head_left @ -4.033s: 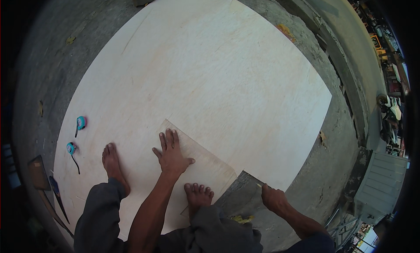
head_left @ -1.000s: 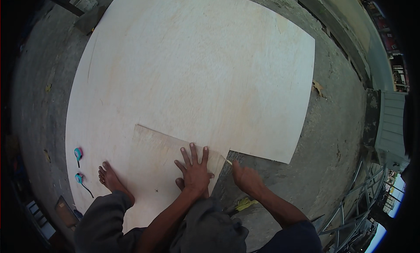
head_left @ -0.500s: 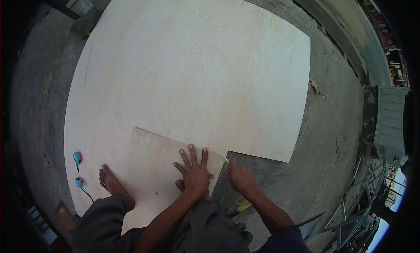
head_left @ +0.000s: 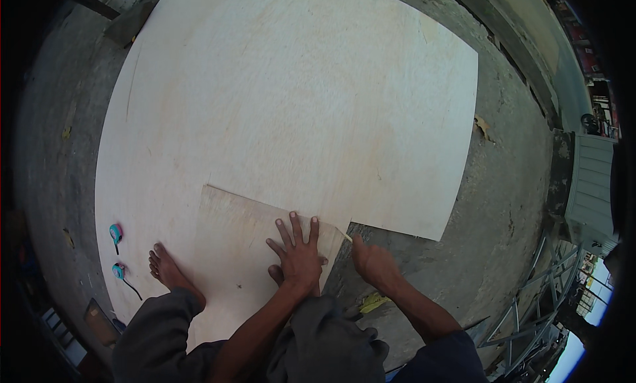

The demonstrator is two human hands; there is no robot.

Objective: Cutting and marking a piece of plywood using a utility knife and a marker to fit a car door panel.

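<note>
My left hand (head_left: 299, 262) lies flat with fingers spread on a smaller plywood piece (head_left: 232, 231), its fingertips at the far edge. That piece rests on a large pale plywood sheet (head_left: 265, 105). My right hand (head_left: 374, 267) is closed in a fist around a slim, pale knife-like tool (head_left: 348, 237), most of it hidden in the grip. The tool's tip touches or nearly touches the smaller piece's far right corner, beside a notch in the big sheet. My bare left foot (head_left: 171, 270) stands on the plywood at the left.
Two teal tape measures (head_left: 116, 233) lie on the sheet's left side. Grey concrete floor (head_left: 424, 284) surrounds the sheet, with a yellow leaf (head_left: 372, 302) near my right forearm. A metal frame (head_left: 530, 317) stands at the lower right, and a low concrete ledge (head_left: 510, 39) runs along the far right.
The view has shifted slightly. My right fist has moved a little right and towards me relative to the sheet's notch, still holding the tool. My left hand stays spread on the smaller piece.
</note>
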